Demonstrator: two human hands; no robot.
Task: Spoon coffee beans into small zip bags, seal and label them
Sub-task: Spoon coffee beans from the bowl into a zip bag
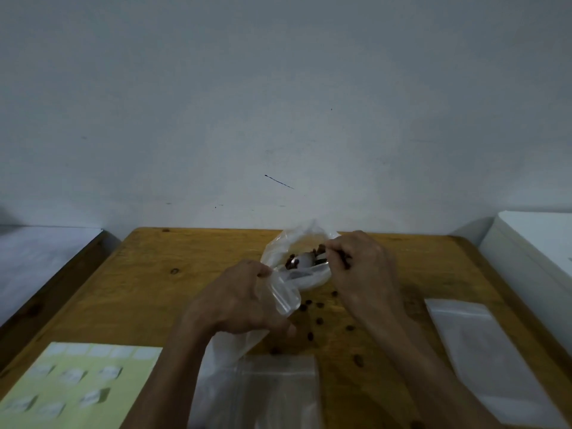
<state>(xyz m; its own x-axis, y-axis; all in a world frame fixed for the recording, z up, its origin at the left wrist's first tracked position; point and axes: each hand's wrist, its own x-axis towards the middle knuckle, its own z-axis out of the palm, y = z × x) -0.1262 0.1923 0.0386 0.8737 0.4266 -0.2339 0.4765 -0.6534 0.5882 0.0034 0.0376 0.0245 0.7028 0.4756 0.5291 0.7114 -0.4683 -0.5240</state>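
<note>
Table (185,274): flat orange-brown wood with dark knots, its far edge against a pale wall; every place below is given from it.
Small zip bag (283,294): clear, thin, crinkled plastic with a ridged zip strip, held above the table's middle; what lies inside it cannot be made out.
Left hand (238,297): fingers curled, pinching the small zip bag at its mouth.
Large bag (297,258): soft, translucent, rumpled plastic on the far middle of the table, mouth open; dark beans and a pale rounded spoon (305,261) sit inside.
Right hand (362,267): over the large bag's right rim, fingers bent around the spoon's handle; a few dark beans show at the fingertips.
Loose coffee beans (318,320): small, dark ovals scattered on the bare wood between the two forearms.
Flat zip bags (278,388): clear, smooth, rectangular sheets at the table's near edge.
Second stack of bags (476,345): same clear plastic, near the table's right edge.
Label sheet (83,385): pale yellow-green paper with white rectangular stickers, some gone, at the table's near left corner.
</note>
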